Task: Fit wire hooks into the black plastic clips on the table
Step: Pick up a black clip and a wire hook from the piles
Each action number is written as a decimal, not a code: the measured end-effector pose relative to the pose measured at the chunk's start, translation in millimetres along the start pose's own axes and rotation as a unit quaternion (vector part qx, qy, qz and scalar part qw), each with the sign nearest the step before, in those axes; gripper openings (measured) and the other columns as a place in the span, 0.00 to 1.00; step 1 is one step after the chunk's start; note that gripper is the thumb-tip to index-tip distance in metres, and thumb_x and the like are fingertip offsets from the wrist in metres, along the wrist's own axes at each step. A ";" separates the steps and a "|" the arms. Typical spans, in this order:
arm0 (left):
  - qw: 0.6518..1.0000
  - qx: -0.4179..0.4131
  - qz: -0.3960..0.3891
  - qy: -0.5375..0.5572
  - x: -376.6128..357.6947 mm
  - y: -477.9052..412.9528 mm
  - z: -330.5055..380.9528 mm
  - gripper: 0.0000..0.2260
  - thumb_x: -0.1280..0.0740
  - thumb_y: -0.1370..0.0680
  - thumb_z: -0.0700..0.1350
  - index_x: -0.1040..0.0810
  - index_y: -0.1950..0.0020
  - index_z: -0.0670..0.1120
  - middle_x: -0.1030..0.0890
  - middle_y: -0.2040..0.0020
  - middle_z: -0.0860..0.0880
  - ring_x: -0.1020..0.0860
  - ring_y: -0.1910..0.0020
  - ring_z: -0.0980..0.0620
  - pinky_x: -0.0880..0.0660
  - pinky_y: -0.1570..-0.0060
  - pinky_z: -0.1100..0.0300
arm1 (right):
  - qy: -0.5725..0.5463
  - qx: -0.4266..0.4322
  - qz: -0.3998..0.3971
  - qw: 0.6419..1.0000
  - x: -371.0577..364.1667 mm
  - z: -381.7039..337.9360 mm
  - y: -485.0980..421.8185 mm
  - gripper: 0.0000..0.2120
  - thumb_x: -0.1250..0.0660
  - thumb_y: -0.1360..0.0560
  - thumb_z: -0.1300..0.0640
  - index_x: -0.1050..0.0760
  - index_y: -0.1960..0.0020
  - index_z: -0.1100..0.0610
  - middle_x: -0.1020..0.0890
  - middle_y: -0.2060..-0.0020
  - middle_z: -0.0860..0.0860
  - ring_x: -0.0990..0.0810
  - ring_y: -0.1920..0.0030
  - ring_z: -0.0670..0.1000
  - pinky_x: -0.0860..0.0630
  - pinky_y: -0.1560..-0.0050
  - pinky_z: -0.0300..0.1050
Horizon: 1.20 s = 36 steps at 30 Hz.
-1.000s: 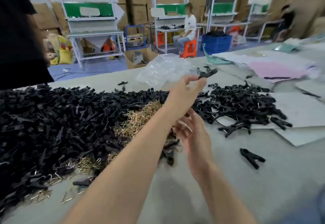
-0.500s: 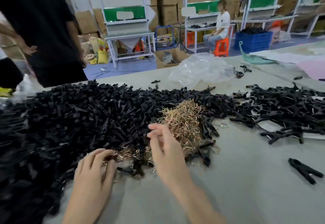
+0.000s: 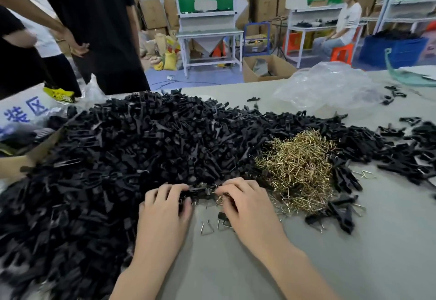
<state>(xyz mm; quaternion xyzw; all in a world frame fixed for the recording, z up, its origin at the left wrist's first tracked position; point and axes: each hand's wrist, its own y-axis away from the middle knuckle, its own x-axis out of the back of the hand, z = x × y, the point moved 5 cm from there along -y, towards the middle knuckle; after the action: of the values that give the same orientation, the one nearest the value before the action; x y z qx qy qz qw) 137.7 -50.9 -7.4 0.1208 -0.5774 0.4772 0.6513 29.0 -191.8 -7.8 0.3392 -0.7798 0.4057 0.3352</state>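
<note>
A huge heap of black plastic clips (image 3: 132, 148) covers the left and middle of the grey table (image 3: 354, 252). A mound of brass wire hooks (image 3: 299, 170) lies to its right. My left hand (image 3: 165, 207) grips a black clip (image 3: 197, 192) at the heap's near edge, fingers curled over it. My right hand (image 3: 247, 203) sits just to the right, fingertips pinching at wire hooks beside that clip. Which hook it holds is hidden under the fingers. A few loose hooks (image 3: 207, 227) lie on the table between my hands.
A crumpled clear plastic bag (image 3: 328, 85) lies at the table's far side. More clips (image 3: 410, 156) spread at the right. A cardboard box (image 3: 40, 148) sits at the left edge. People in black stand at the far left; another sits by shelving behind.
A second ago my left hand held a clip up in the air. Both hands came down to the heap's near edge and closed together on a clip and hooks; the camera tilted down-left.
</note>
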 end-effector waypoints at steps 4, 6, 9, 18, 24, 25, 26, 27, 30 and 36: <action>1.000 -0.015 0.016 -0.008 0.4 0.1 1.0 0.14 0.27 0.25 0.46 0.19 0.40 0.49 0.18 0.46 0.50 0.24 0.45 0.42 0.25 0.50 0.46 | -0.004 0.010 -0.012 1.000 -1.9 0.1 -0.6 0.10 0.38 0.18 0.55 0.22 0.41 0.43 0.22 0.44 0.38 0.25 0.47 0.44 0.31 0.43 0.44; 0.999 -0.024 0.019 -0.016 -0.4 0.5 0.9 0.15 0.27 0.25 0.46 0.19 0.38 0.49 0.19 0.45 0.50 0.24 0.45 0.42 0.25 0.50 0.45 | -0.023 0.004 -0.009 1.000 -0.7 1.3 -0.4 0.11 0.39 0.18 0.56 0.22 0.41 0.43 0.22 0.45 0.37 0.25 0.48 0.43 0.32 0.42 0.44; 0.999 -0.029 0.020 -0.009 -1.7 1.4 -0.3 0.12 0.28 0.24 0.47 0.19 0.40 0.50 0.20 0.46 0.51 0.24 0.45 0.45 0.27 0.47 0.47 | -0.043 -0.003 -0.006 0.999 0.8 2.3 0.3 0.13 0.39 0.18 0.57 0.22 0.40 0.44 0.22 0.45 0.37 0.26 0.48 0.42 0.31 0.42 0.44; 0.996 -0.084 0.002 -0.027 -4.1 3.4 9.8 0.17 0.34 0.21 0.54 0.21 0.33 0.53 0.21 0.35 0.48 0.25 0.33 0.45 0.29 0.37 0.46 | -0.057 -0.007 0.013 0.998 1.5 1.0 1.2 0.13 0.40 0.18 0.57 0.22 0.39 0.46 0.22 0.44 0.37 0.27 0.44 0.43 0.29 0.39 0.45; 0.996 -0.089 0.014 -0.013 -3.2 4.5 11.3 0.09 0.31 0.24 0.53 0.20 0.45 0.54 0.21 0.46 0.52 0.22 0.46 0.48 0.28 0.45 0.49 | -0.042 -0.005 0.007 0.999 -0.5 1.1 4.2 0.11 0.38 0.19 0.53 0.21 0.39 0.46 0.25 0.38 0.40 0.29 0.38 0.44 0.34 0.35 0.41; 0.996 -0.091 0.012 -0.010 -3.2 5.0 11.1 0.09 0.31 0.24 0.53 0.21 0.45 0.53 0.21 0.46 0.53 0.23 0.47 0.48 0.28 0.45 0.49 | -0.036 -0.003 0.000 0.999 -1.5 1.2 4.5 0.12 0.38 0.19 0.51 0.22 0.38 0.45 0.26 0.37 0.40 0.30 0.37 0.44 0.36 0.35 0.40; 0.996 -0.092 0.010 -0.004 -3.0 5.1 10.9 0.09 0.31 0.24 0.53 0.21 0.46 0.53 0.21 0.46 0.53 0.23 0.47 0.49 0.28 0.45 0.50 | -0.029 -0.001 -0.009 1.000 -2.7 1.4 4.7 0.13 0.39 0.19 0.48 0.23 0.37 0.45 0.26 0.36 0.40 0.31 0.36 0.44 0.37 0.35 0.39; 0.996 -0.094 0.009 0.004 -2.6 5.1 10.7 0.09 0.31 0.24 0.53 0.22 0.46 0.53 0.22 0.46 0.54 0.23 0.47 0.49 0.28 0.46 0.51 | -0.024 0.000 -0.017 1.000 -3.9 1.6 4.6 0.14 0.40 0.19 0.46 0.24 0.36 0.44 0.27 0.35 0.40 0.31 0.35 0.44 0.38 0.34 0.39; 0.994 -0.102 0.005 0.041 -1.5 4.5 12.1 0.08 0.31 0.23 0.52 0.23 0.46 0.53 0.22 0.48 0.58 0.24 0.48 0.52 0.34 0.45 0.58 | -0.019 -0.001 -0.027 0.999 -5.3 2.1 3.4 0.18 0.42 0.20 0.42 0.24 0.35 0.45 0.27 0.34 0.41 0.32 0.34 0.45 0.38 0.33 0.41; 0.988 -0.083 -0.017 0.126 2.1 4.9 17.9 0.08 0.37 0.20 0.53 0.24 0.42 0.55 0.24 0.46 0.62 0.29 0.47 0.64 0.40 0.41 0.64 | -0.017 -0.007 -0.013 1.000 -6.6 5.3 1.8 0.12 0.36 0.20 0.46 0.22 0.39 0.46 0.25 0.37 0.41 0.30 0.35 0.45 0.36 0.35 0.42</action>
<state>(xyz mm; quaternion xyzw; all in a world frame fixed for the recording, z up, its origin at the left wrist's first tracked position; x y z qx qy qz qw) 122.3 -60.0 -2.1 0.0152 -0.5264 0.4281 0.7344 29.8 -193.8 -16.2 0.3536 -0.7841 0.3896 0.3293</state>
